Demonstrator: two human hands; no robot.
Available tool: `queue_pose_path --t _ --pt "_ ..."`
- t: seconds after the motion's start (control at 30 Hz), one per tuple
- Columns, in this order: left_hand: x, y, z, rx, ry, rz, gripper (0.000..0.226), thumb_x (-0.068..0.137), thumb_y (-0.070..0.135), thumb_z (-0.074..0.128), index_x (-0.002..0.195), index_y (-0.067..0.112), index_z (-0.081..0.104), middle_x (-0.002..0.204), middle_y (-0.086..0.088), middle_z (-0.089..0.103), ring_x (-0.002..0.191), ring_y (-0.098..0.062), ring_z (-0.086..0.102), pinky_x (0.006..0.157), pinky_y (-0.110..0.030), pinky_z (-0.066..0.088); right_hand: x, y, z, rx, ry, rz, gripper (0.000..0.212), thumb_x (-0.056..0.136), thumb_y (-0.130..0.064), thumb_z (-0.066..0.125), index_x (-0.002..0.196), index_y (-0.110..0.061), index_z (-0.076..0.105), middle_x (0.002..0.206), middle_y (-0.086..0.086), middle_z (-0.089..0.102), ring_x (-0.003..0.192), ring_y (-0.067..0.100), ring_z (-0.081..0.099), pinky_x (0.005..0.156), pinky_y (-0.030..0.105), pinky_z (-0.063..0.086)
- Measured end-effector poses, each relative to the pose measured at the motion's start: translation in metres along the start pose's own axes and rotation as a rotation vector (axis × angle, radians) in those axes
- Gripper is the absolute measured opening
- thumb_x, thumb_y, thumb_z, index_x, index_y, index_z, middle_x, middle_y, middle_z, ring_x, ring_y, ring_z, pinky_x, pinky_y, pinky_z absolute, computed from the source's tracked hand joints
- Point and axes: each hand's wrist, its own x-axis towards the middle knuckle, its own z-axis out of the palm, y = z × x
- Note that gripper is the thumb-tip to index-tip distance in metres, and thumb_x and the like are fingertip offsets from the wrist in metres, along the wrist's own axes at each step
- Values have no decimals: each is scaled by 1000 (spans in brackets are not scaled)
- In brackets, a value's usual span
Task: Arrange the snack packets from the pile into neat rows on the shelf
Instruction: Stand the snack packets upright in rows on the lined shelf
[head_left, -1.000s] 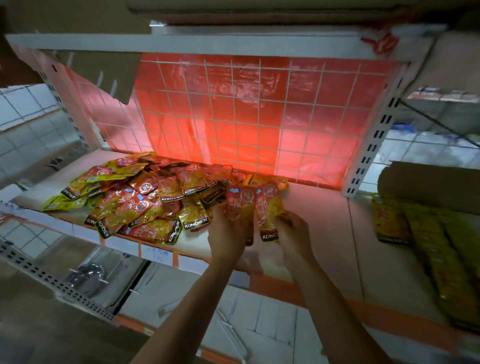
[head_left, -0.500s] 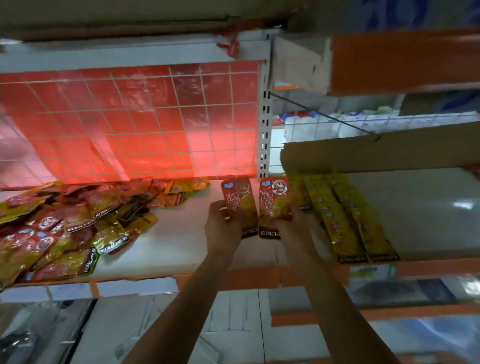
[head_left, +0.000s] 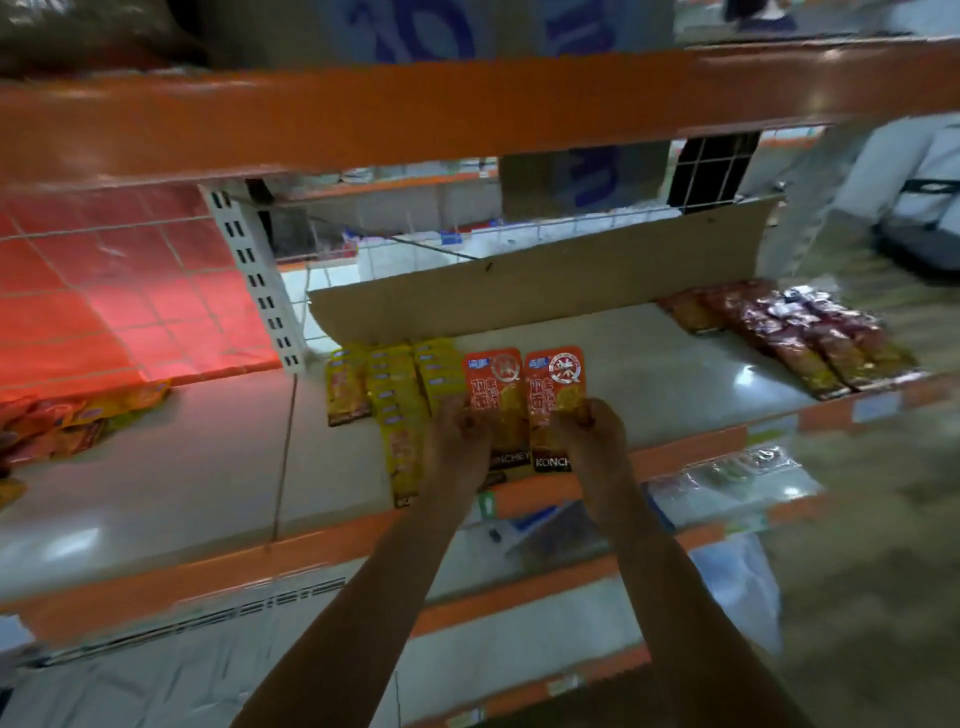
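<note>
I'm pinching one orange packet (head_left: 493, 387) in my left hand (head_left: 457, 436) and a second orange packet (head_left: 556, 382) in my right hand (head_left: 589, 431), side by side over the shelf (head_left: 649, 395) just right of the yellow rows (head_left: 395, 379); an uneven release is risking skew or overlap.

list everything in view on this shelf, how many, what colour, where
orange packets: two, orange-red, side by side, one held in each hand above the shelf front
yellow packets: three rows, yellow, flat on the shelf just left of the held pair
dark red packets: several rows, count blurred, right back of the shelf
pile: one, mixed red and yellow packets, far left on the shelf
cardboard strip: one, brown, upright along the shelf back
shelf: one, pale top, orange front edge
mesh panel: one, red-backed, behind the pile
left hand: grips the left orange packet
right hand: grips the right orange packet
</note>
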Motion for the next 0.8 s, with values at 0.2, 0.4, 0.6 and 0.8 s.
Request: queue_pose_path --t 0.2,0.4,0.6,0.8 --pt "-5 9 80 8 -132 -5 32 84 6 65 105 25 51 88 15 58 80 0 56 69 -24 50 28 12 -75 49 40 38 24 80 4 54 64 -14 54 63 4 55 65 21 52 59 34 41" --pt "24 14 148 140 -248 24 34 83 17 71 112 23 54 102 5 63 92 -13 62 85 -34 53 74 22 -116 82 148 128 31 83 -1 62 112 -6 53 91 4 63 84 22 64 68 34 55" --pt "73 18 221 116 -258 6 49 77 23 78 116 31 49 92 4 65 84 -12 66 80 -39 57 131 19 -151 29 194 136 27 86 -2 48 109 -14 54 105 11 62 96 30 63 85 55 53" --pt "99 23 279 153 -329 106 64 79 20 75 132 34 42 92 13 60 79 -1 59 76 -26 51 178 20 -192 10 286 92 25 83 1 50 107 -6 54 94 12 61 84 27 61 65 37 50"
